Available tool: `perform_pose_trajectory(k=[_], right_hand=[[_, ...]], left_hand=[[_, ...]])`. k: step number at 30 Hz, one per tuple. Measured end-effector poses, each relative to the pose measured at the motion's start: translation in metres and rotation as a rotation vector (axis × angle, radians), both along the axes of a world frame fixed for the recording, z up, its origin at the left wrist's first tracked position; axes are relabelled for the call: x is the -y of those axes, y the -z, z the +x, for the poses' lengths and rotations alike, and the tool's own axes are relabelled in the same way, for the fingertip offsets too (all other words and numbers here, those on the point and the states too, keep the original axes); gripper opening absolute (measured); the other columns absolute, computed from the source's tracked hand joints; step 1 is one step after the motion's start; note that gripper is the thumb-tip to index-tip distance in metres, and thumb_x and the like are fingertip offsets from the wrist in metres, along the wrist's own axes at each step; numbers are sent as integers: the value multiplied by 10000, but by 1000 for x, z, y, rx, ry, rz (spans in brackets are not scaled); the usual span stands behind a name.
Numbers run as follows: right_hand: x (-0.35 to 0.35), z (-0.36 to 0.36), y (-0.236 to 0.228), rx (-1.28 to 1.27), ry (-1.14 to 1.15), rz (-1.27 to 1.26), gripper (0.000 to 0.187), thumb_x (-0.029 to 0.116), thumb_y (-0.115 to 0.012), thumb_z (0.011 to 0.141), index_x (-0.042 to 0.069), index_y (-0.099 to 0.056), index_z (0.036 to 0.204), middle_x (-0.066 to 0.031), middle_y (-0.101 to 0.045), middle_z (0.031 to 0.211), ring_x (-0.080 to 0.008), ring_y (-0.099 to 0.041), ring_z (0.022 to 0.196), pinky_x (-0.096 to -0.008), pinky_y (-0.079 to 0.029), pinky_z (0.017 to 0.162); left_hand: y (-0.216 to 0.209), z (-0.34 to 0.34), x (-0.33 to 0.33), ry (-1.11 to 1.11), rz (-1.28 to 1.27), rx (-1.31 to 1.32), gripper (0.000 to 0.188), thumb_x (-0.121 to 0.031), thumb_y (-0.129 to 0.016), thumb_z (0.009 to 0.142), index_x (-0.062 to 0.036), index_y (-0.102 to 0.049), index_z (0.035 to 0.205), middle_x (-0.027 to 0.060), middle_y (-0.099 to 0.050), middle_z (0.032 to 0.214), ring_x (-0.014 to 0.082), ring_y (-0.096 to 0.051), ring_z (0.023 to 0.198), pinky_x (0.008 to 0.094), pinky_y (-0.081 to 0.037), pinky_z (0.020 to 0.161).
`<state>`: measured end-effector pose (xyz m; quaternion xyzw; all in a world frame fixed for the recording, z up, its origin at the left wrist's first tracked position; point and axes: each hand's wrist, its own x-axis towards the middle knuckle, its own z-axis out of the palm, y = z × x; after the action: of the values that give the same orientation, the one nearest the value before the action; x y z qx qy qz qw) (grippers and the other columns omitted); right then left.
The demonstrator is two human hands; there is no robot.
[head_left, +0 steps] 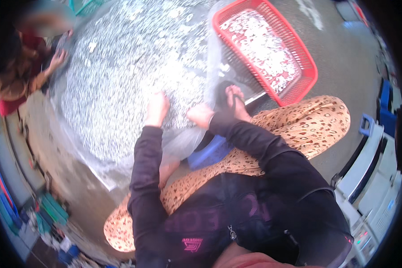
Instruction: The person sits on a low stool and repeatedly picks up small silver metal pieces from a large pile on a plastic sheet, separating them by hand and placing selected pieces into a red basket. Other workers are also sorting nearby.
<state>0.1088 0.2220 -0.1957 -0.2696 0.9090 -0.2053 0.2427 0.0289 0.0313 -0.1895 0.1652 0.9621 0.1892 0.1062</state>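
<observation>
A wide heap of small silvery pieces [120, 89] lies on a clear plastic sheet [169, 145]. Motion blur hides what kind of pieces they are; they look like tiny fish. My left hand [156, 107] reaches into the near part of the heap, its fingers smeared and partly hidden. Just right of it, my right hand [200, 115] touches the heap close to the sheet's edge. Its fingers are also blurred, and I cannot make out anything held in it. Beyond my right hand, a red plastic basket [306, 67] contains whitish pieces [263, 47].
Across the heap at the left, another person's hand [58, 59] is by the sheet's edge. My sandalled foot [237, 102] rests beside the basket. Below my right forearm sits a blue plastic object [210, 154]. Grey-white equipment [366, 178] stands on the right.
</observation>
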Motion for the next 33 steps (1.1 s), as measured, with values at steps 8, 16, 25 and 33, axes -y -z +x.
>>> perform_pose_trajectory(k=[8,16,25,33], right_hand=[[-25,-65,-45,1080,426,-1034,101,155,-554,833,70,-569,781,-14,-546,670,-98,-543,571,-177,-338,435],[-148,-130,-127,419,648,-905,216,150,-554,844,52,-599,1031,-35,-592,975,-123,-563,909,-300,-490,730],[-329,-146,-147,-601,1314,-173,854,451,-719,758,11,-370,1400,-293,-422,1364,-352,-420,1286,-391,-331,1060],[-264,-162,-122,-1086,886,-353,632,181,-614,831,34,-383,1400,-234,-437,1372,-331,-373,1328,-401,-313,1073]], left_hand=[[-77,-33,23,-338,168,324,342,-322,-704,799,6,-635,872,208,-642,745,315,-631,729,404,-466,692],[-152,-96,-67,207,305,99,410,-362,-646,853,-8,-624,1058,205,-656,982,332,-631,952,398,-479,794],[-211,-99,-286,74,748,-384,555,-216,-714,687,30,-548,1156,223,-469,1262,376,-462,1183,442,-383,1005],[-84,-73,-75,-232,353,-165,524,-198,-586,847,26,-448,1300,221,-563,1162,384,-500,1111,452,-376,977]])
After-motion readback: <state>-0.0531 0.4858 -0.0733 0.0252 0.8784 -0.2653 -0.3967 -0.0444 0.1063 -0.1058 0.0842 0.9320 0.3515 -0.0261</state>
